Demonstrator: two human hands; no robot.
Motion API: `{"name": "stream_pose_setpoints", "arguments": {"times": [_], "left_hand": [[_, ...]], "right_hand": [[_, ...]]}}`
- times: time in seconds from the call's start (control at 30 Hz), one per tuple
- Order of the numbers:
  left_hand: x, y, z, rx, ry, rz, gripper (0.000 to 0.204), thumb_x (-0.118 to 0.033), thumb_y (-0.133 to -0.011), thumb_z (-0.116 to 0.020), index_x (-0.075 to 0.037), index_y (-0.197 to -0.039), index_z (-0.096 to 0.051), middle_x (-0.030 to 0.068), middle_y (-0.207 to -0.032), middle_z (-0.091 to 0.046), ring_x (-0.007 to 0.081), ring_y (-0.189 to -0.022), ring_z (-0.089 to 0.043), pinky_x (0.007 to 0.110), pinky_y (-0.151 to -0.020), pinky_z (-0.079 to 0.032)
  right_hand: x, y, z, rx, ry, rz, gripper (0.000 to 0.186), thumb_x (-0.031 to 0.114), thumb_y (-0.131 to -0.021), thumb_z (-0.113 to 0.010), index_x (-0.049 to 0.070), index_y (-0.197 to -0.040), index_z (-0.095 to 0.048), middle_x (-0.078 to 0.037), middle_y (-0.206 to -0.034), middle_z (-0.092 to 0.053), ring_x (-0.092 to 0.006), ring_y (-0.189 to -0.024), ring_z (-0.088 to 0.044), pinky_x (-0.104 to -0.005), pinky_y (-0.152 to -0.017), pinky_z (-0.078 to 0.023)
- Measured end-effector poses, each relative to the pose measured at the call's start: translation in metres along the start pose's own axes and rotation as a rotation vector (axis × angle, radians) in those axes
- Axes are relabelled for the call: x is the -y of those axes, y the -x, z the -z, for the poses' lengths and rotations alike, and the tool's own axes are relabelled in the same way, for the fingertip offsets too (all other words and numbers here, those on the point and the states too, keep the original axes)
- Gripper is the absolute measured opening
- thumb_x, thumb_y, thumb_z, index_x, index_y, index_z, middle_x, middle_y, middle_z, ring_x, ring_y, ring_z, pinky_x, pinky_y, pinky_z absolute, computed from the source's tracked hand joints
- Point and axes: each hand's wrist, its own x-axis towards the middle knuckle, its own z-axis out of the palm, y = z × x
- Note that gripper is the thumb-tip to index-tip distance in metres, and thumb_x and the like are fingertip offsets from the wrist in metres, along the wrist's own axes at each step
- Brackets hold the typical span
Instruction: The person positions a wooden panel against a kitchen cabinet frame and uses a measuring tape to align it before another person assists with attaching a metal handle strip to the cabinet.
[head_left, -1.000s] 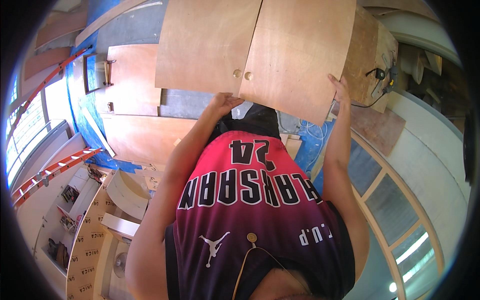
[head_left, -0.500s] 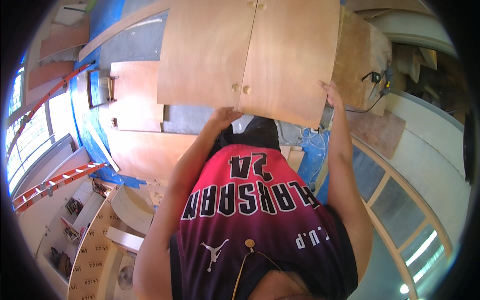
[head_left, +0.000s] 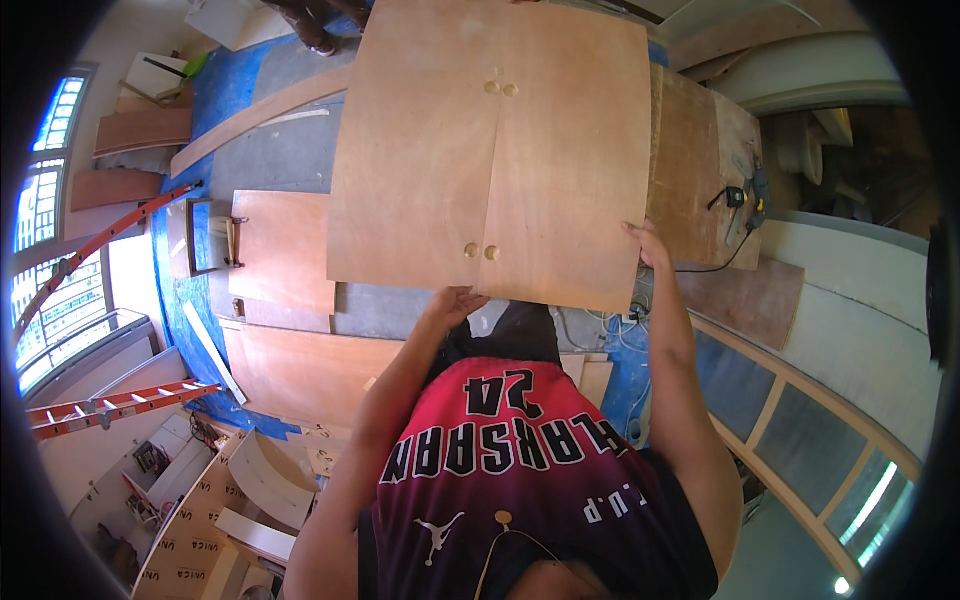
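Two pale plywood panels (head_left: 410,170) (head_left: 570,180) lie side by side in front of me, with a thin seam between them. Small round recesses sit in pairs beside the seam. My left hand (head_left: 458,304) is closed at the near edge, by the seam, its fingers partly hidden by the wood. The right panel's outer edge, close to its near corner, is gripped by my right hand (head_left: 648,244), thumb side on top. The right panel's near edge sits slightly closer to me than the left one's.
Right of the panels, a worn board (head_left: 690,150) carries a tape measure (head_left: 734,197) and a corded tool (head_left: 760,200). A co-worker's legs (head_left: 315,25) show at the far left. Orange ladders (head_left: 120,405) stand left; a wooden frame (head_left: 760,390) leans right. Plywood sheets (head_left: 285,245) lie left.
The panels and both hands sit lower in the picture as the view has tilted up. The seam's gap has narrowed at the far end. A co-worker's legs have come into view.
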Motion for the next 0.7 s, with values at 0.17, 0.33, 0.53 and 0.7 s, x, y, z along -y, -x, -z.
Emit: {"name": "stream_pose_setpoints", "arguments": {"times": [0.17, 0.33, 0.53, 0.7], "left_hand": [[0.001, -0.008, 0.009, -0.07, 0.011, 0.083, 0.044, -0.002, -0.103, -0.049, 0.014, -0.143, -0.039, 0.0373, -0.147, -0.046, 0.051, -0.139, -0.048, 0.059, -0.12, -0.043], [0.013, -0.011, 0.008, -0.065, -0.008, 0.006, 0.045, -0.003, -0.103, -0.049, 0.01, -0.145, -0.041, 0.035, -0.148, -0.047, 0.0487, -0.139, -0.048, 0.058, -0.12, -0.042], [0.012, 0.001, -0.004, -0.013, 0.03, -0.037, 0.046, -0.009, -0.102, -0.052, 0.009, -0.143, -0.044, 0.0327, -0.147, -0.049, 0.0472, -0.137, -0.05, 0.058, -0.12, -0.042], [0.015, -0.006, 0.021, -0.05, 0.052, 0.004, 0.045, -0.011, -0.103, -0.05, 0.015, -0.14, -0.044, 0.0331, -0.151, -0.045, 0.0472, -0.14, -0.047, 0.058, -0.12, -0.041]], "right_hand": [[0.002, 0.004, -0.007, -0.019, 0.006, 0.02, 0.059, 0.01, -0.097, -0.074, 0.0, -0.147, -0.045, -0.017, -0.137, -0.063, -0.0289, -0.122, -0.065, -0.0441, -0.102, -0.055], [0.005, 0.013, -0.019, -0.092, 0.021, 0.139, 0.076, 0.007, -0.095, -0.074, 0.005, -0.157, -0.03, -0.018, -0.144, -0.056, -0.0294, -0.129, -0.058, -0.0425, -0.109, -0.05], [-0.001, 0.008, -0.012, -0.04, -0.023, 0.09, 0.08, 0.005, -0.095, -0.074, 0.013, -0.16, -0.028, -0.017, -0.147, -0.054, -0.0306, -0.133, -0.055, -0.0446, -0.106, -0.052], [0.006, 0.014, -0.02, -0.048, -0.013, 0.099, 0.072, 0.006, -0.095, -0.074, 0.01, -0.155, -0.035, -0.016, -0.144, -0.057, -0.0283, -0.128, -0.059, -0.0422, -0.103, -0.054]]}}
